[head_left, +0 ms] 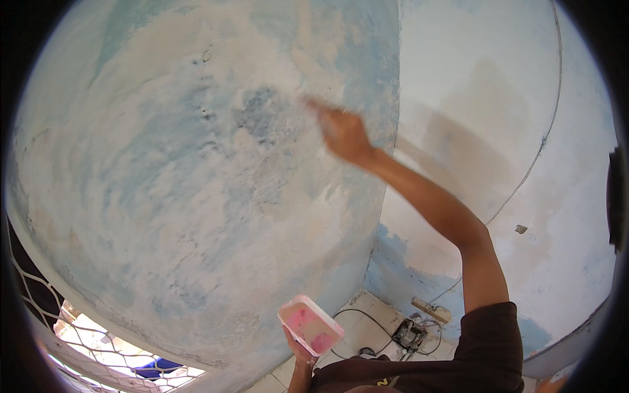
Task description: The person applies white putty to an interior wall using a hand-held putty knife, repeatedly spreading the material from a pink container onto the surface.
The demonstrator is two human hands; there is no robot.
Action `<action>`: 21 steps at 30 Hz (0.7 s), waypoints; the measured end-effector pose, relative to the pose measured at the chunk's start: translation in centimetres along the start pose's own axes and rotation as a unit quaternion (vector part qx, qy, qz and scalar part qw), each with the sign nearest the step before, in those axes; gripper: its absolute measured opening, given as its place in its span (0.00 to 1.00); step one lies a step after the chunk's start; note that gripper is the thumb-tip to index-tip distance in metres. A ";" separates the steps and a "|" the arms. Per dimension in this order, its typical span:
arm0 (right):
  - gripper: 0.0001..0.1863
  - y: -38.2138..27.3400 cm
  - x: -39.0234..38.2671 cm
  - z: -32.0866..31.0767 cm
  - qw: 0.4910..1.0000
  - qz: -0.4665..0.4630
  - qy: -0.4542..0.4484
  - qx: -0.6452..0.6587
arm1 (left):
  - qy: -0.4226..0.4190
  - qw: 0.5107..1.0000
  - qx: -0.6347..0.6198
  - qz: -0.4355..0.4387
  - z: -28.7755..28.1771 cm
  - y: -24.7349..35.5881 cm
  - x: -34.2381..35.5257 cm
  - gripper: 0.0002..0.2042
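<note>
A pale tray (325,317) smeared with pink residue (322,342) is gripped from its left by the left hand (300,349). Above the tray, the right hand (345,134) is raised at the patchy wall (164,196) — too blurred for its grip to be told. Being tilted and held one-handed, the tray could be tipped, the dark device (409,334) to its right splashed. Below-right, yellow lettering (384,380) is cropped — unreadable.

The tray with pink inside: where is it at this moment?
In the head view, the tray is at the lower middle, held in the person's left hand, just above the dark shirt in the picture.
</note>
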State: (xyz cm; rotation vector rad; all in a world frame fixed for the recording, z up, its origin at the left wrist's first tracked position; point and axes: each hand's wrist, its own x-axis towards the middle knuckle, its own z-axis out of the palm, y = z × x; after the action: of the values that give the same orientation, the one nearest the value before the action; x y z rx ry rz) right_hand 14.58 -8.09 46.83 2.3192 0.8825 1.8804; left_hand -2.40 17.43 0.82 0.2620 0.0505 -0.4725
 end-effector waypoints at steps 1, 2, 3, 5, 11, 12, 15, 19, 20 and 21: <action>0.25 2.6 1.9 -1.2 0.998 0.060 0.028 -0.012 | 0.001 1.000 -0.002 0.002 -0.4 -0.1 -0.3 0.31; 0.26 6.0 4.1 -1.8 0.989 0.044 0.123 -0.070 | 0.001 1.000 -0.004 0.005 -0.4 -0.1 -0.7 0.31; 0.25 6.6 7.5 -3.6 0.961 0.263 0.027 -0.082 | 0.006 1.000 -0.005 0.017 -0.7 0.6 -1.2 0.31; 0.24 15.5 10.9 -4.8 0.962 0.184 0.146 -0.136 | -0.004 0.999 0.022 0.031 -0.3 0.3 -1.5 0.33; 0.35 6.0 8.9 4.0 0.981 0.154 0.009 -0.121 | -0.017 0.996 0.040 0.082 1.2 2.5 -3.3 0.33; 0.39 2.5 7.3 5.3 0.980 0.169 -0.046 -0.095 | -0.037 0.996 0.040 0.074 1.1 2.5 -3.5 0.34; 0.38 -4.0 1.1 6.1 0.995 -0.013 0.040 -0.091 | -0.028 0.997 0.022 0.072 -0.1 1.8 -2.7 0.34; 0.31 -4.5 -3.9 2.5 0.995 -0.045 -0.081 0.026 | 0.001 0.998 0.032 0.048 1.1 1.5 -3.8 0.34; 0.28 -1.9 -3.8 1.6 0.993 -0.001 -0.104 0.050 | 0.005 0.998 0.034 0.055 0.8 1.4 -3.8 0.34; 0.23 0.7 -2.0 0.5 1.000 0.021 0.000 0.000 | 0.007 0.998 0.037 0.059 0.7 1.3 -3.8 0.34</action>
State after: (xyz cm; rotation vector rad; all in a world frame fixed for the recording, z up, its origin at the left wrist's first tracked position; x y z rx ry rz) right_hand 15.14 -9.42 45.19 2.3553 0.8406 1.8971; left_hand -5.21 20.03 2.19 0.3383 0.0313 -0.3553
